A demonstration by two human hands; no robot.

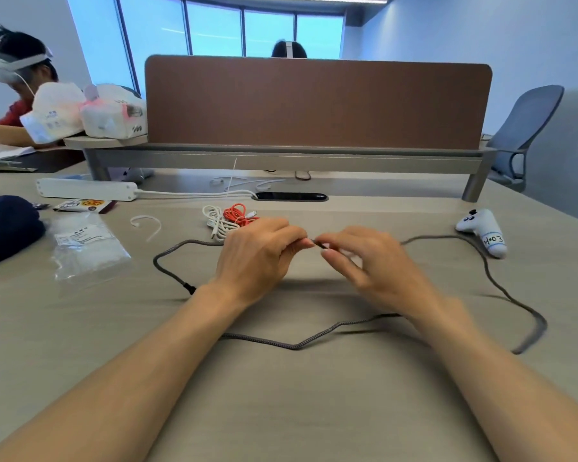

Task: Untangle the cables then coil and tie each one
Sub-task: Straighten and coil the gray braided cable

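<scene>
The left forearm (131, 378) and right forearm (501, 388) lie nearest, over the desk (314, 421). Between them one run of the grey cable (297, 345) crosses from side to side, passing under the right forearm.

The left hand (257, 258) and right hand (371, 261) meet fingertip to fingertip. The left hand, fingers curled, pinches a dark cable end (317, 243). The right hand is blurred; its thumb and forefinger appear to pinch the same end.

The grey cable rings the hands. Most slack lies outside the right hand, in a wide loop that swings out and back toward the person. A shorter run curves outside the left hand and ends in a plug (190, 288) just beside the left wrist.

Judgement: coiling should draw slack from the right side, so the right hand is the nearer feeder and the left hand the holder.

The red cable (236, 215) and white cable (216, 223) lie bunched together just beyond the left hand. A white tie (147, 225) lies farther left of it.
</scene>
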